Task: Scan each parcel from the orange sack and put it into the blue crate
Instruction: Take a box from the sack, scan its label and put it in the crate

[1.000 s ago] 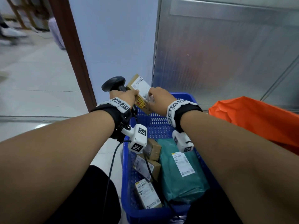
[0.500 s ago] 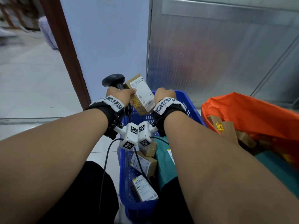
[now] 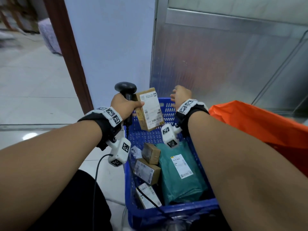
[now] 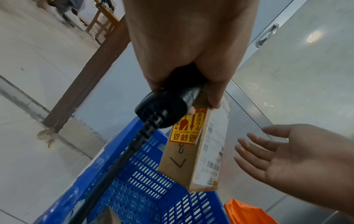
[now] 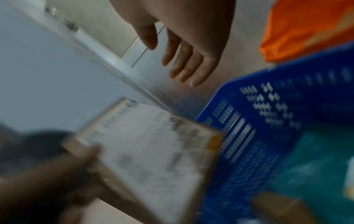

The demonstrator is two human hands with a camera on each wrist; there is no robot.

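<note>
Since the earlier frame the right hand (image 3: 182,95) has been taken off the cardboard parcel (image 3: 150,108) and moved aside to the right; the parcel is now held by the left hand (image 3: 124,104) alone. The parcel is pinched between thumb and fingers of that hand, together with the black scanner (image 3: 126,90) handle, which is gripped in the same fist; both are seen pressed side by side in the left wrist view. The parcel is held tilted above the far end of the blue crate (image 3: 173,212), white label facing the camera, a yellow-red fragile sticker (image 4: 188,128) on its narrow side. The right hand is seen open, fingers spread and relaxed, nothing held, just beside the parcel without contact. Inside the crate three small cardboard boxes (image 3: 150,153) are laid along the left side, and a green poly mailer (image 3: 180,180) with a white label is laid along the right. The scanner cable (image 3: 96,174) is run down from the left hand and across the crate's near rim. The orange sack (image 3: 260,124) is seen just right of the crate, partly covered by the right forearm. A metal panel (image 3: 225,55) is behind the crate. The right wrist view is blurred.
</note>
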